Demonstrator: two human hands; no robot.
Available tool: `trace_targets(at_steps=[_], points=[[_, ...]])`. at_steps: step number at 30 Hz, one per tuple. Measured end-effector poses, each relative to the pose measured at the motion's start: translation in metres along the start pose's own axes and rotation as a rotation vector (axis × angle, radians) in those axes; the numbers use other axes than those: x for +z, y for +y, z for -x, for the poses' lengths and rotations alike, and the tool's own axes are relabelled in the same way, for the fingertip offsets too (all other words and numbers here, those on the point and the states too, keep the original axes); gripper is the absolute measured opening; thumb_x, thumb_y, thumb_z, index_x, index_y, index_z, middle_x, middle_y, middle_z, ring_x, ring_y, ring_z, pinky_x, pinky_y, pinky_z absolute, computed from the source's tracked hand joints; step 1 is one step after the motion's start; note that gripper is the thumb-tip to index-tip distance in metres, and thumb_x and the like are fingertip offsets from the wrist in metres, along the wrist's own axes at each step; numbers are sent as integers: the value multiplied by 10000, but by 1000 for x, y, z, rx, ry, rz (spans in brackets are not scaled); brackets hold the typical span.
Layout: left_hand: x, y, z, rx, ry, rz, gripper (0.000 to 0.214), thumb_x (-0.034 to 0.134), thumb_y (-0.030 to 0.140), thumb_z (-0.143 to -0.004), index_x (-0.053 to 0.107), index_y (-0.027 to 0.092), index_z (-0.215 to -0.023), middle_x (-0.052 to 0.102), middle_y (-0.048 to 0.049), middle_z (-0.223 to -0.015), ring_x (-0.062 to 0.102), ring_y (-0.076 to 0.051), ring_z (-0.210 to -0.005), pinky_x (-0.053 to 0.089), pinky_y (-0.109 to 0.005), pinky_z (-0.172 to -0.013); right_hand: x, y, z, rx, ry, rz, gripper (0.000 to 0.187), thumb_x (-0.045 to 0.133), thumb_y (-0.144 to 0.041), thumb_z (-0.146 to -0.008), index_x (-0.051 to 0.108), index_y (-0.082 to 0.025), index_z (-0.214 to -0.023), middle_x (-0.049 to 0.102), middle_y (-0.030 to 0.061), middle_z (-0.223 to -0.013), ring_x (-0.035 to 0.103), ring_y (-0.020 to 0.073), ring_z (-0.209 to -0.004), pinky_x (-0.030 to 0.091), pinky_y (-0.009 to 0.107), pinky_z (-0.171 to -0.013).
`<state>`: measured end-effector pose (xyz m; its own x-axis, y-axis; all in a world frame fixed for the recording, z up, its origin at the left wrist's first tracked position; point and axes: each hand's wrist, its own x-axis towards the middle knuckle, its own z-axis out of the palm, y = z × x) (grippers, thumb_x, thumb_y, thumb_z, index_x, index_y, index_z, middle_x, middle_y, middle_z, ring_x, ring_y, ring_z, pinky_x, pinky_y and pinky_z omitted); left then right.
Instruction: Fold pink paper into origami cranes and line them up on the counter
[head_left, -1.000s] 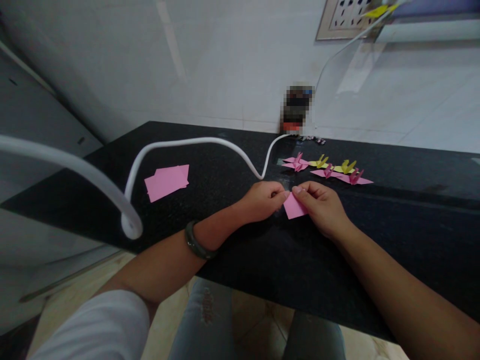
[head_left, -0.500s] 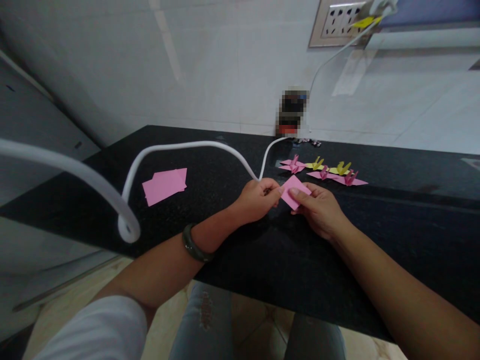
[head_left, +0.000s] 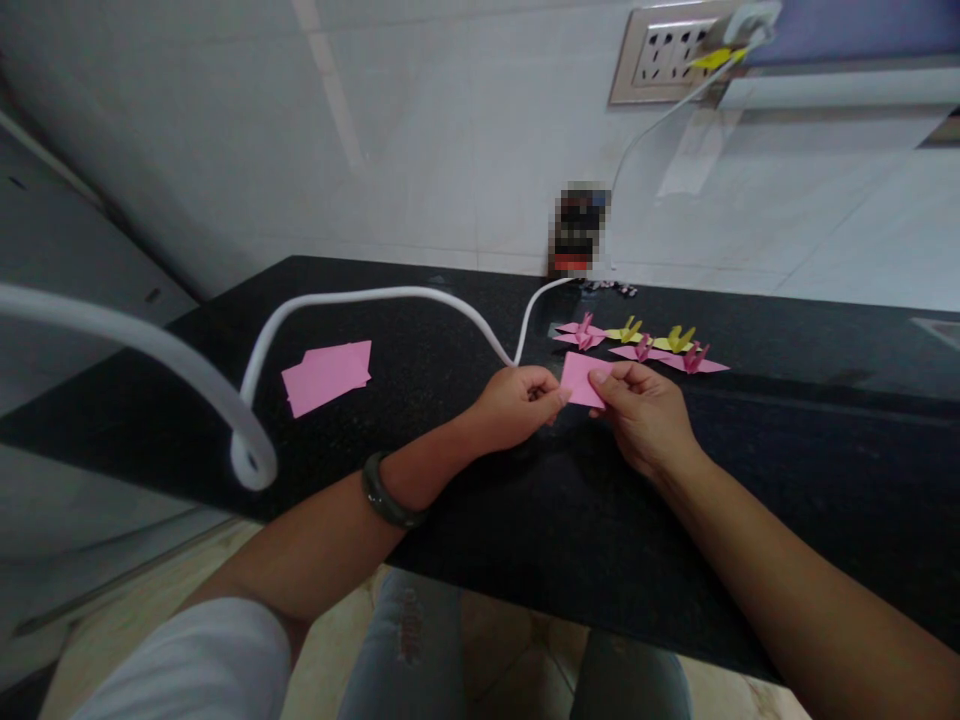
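Observation:
A small folded pink paper is held just above the black counter. My right hand pinches its right edge with thumb and fingers. My left hand, curled, with a dark bangle on the wrist, pinches the paper's left edge. Just behind the hands lies a row of several folded paper cranes, pink and yellow.
A stack of pink paper squares lies on the counter to the left. A thick white cable loops across the counter toward a blurred dark object by the tiled wall. A wall socket sits at the upper right.
The pink paper has been lifted and turned between my hands, from lying low under the fingers to being held flatter and higher. The view has tilted slightly upward.

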<state>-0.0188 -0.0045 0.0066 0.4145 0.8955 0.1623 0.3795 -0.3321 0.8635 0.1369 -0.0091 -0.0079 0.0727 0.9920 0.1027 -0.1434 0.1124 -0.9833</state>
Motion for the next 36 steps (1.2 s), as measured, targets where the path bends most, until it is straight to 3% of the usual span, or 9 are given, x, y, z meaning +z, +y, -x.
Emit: trace_targets(at_steps=[4, 10, 15, 20, 24, 30, 36], points=[[2, -2, 0, -27, -77, 137, 219, 482, 326, -707, 491, 119, -636, 543, -5, -541, 500, -66, -485, 384, -173, -461, -1, -1, 1, -25, -5, 40, 182, 613, -346, -631, 550, -185, -688, 521, -11, -624, 460, 89, -498, 396, 214, -423], [1, -5, -4, -63, -95, 298, 179, 501, 284, -698, 499, 105, -700, 541, -6, -581, 513, -65, -501, 422, -194, -493, 1, -5, 5, 4, -126, 93, 202, 600, -368, -641, 579, -170, -682, 530, -6, -604, 466, 97, -516, 392, 232, -475], [1, -6, -2, -27, -119, 228, 189, 511, 293, -686, 505, 105, -665, 534, -5, -572, 504, -69, -504, 401, -184, -471, 2, -5, 6, 24, -150, 30, 180, 640, -333, -608, 563, -175, -650, 526, -26, -585, 454, 80, -500, 361, 221, -485], [0, -6, -1, -25, -124, 165, 200, 507, 303, -686, 520, 106, -661, 541, -4, -563, 502, -72, -505, 390, -181, -467, -1, 1, 3, -2, -137, 38, 209, 582, -354, -675, 550, -162, -601, 467, -29, -540, 403, 69, -470, 331, 209, -454], [1, -7, -3, -41, -79, 189, 199, 517, 308, -680, 522, 109, -665, 541, -4, -572, 506, -74, -509, 403, -187, -479, -2, 1, 2, 40, -149, -8, 270, 516, -411, -717, 536, -161, -616, 449, -25, -516, 398, 76, -451, 338, 213, -435], [0, -5, -7, -133, 106, 372, 179, 529, 286, -678, 481, 116, -652, 514, 14, -540, 488, -56, -471, 417, -189, -486, 0, -1, 5, 37, -285, 96, 203, 559, -348, -703, 529, -153, -654, 470, -24, -556, 413, 68, -468, 356, 206, -461], [0, -1, -7, -166, 109, 429, 162, 535, 271, -678, 499, 114, -688, 518, 15, -545, 482, -49, -468, 403, -178, -481, -2, -1, 5, 24, -283, 118, 181, 549, -318, -712, 520, -154, -641, 464, -34, -533, 413, 69, -463, 350, 207, -471]])
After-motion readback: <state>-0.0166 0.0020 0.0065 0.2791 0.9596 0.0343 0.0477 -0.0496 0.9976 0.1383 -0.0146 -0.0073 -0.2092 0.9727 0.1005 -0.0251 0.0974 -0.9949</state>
